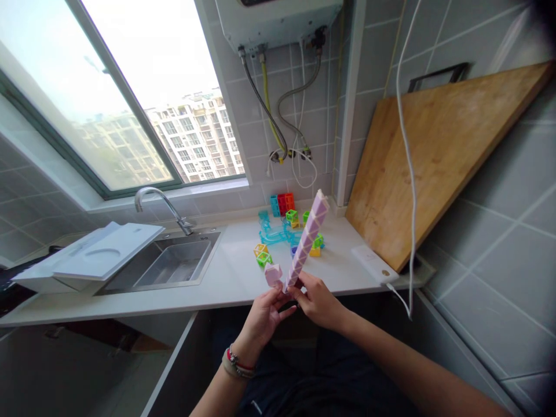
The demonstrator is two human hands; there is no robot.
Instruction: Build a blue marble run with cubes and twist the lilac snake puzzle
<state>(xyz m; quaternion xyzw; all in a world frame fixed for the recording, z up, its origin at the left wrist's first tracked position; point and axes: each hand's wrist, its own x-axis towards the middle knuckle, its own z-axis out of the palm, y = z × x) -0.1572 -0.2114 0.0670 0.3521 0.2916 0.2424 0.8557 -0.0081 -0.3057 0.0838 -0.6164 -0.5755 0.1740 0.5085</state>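
A lilac and cream twisty snake puzzle [307, 237] is between my two hands, just over the counter's front edge. Its long straight part slants up to the right, and a short bent end sticks up on the left. My left hand [264, 317] pinches it low, beside the bent end. The fingers of my right hand [320, 302] close on the foot of the straight part. Behind the puzzle lie translucent blue track pieces [278, 236] and green and yellow cube frames [263, 255]. My fingers hide the joint between the two parts.
A steel sink [212, 246] with a tap [160, 197] is at left, partly covered by white panels [108, 252]. At right, a wooden board [434, 156] leans on the wall beside a white power strip [374, 263] and hanging cable. Red and blue blocks [285, 204] stand at the back.
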